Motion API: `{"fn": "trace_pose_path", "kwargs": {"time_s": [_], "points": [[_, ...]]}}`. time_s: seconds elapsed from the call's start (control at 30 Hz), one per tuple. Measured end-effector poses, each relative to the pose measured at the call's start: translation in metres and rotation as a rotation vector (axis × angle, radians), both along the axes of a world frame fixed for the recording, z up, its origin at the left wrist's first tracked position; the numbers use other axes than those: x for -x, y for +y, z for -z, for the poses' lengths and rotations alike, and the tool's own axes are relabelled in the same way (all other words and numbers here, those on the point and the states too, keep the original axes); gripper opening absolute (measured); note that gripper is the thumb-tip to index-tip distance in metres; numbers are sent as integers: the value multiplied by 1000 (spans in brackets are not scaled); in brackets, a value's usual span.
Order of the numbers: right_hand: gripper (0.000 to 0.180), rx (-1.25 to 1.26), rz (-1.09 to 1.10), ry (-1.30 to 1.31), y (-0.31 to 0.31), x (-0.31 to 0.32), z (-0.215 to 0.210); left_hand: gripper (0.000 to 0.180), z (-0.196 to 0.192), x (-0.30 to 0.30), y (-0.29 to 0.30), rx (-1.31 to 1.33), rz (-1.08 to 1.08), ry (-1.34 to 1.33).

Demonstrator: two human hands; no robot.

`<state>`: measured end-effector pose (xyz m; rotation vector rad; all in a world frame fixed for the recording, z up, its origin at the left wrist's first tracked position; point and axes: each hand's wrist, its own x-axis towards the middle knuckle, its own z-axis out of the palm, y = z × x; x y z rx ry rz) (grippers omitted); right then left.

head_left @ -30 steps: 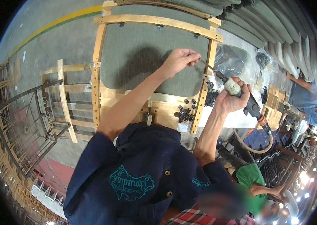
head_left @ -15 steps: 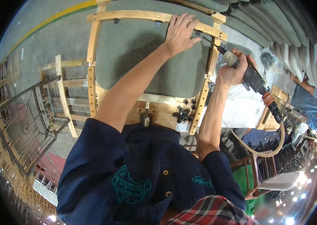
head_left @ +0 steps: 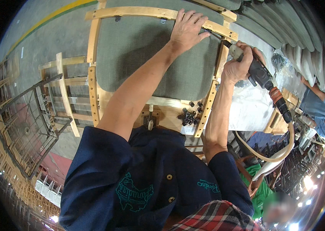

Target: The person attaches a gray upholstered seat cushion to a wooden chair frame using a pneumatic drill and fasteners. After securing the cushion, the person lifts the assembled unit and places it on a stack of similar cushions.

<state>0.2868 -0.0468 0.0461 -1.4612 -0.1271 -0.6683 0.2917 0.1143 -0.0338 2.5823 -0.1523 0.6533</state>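
My left hand (head_left: 187, 31) lies over the far wooden rail (head_left: 135, 12) of a chair frame, fingers spread and thumb stretched right. Wrapped in my right hand (head_left: 237, 69) is an air screwdriver (head_left: 261, 75), its hose (head_left: 291, 138) trailing from the rear. Its bit points up-left to the inner side of the rail, just right of my left thumb. The tip's exact contact is hard to make out there. A grey-green upholstered panel (head_left: 158, 61) sits inside the frame. Two small metal brackets show along the rail, one dark (head_left: 117, 18) and one shiny (head_left: 163, 21).
Small black parts (head_left: 188, 117) lie in a cluster near the panel's right front corner. A wire rack (head_left: 26, 131) and wooden frames (head_left: 70, 81) stand left. Grey cushions (head_left: 278, 23) are stacked at far right. A person in blue (head_left: 318, 104) and one in green (head_left: 262, 192) are on the right.
The screwdriver's bit has moved in closer to the rail beside my left thumb. My left hand stays on the rail. At lower right, the person in green and a white piece have shifted.
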Motion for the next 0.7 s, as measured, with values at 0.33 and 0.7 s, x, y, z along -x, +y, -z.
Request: {"fn": "trace_pose_path", "kwargs": {"time_s": [0.33, 0.7], "points": [[25, 339, -12, 9, 6, -8, -2, 56, -3, 3, 2, 21, -11, -7], [29, 319, -94, -92, 32, -34, -10, 46, -5, -11, 21, -66, 122, 118]]}}
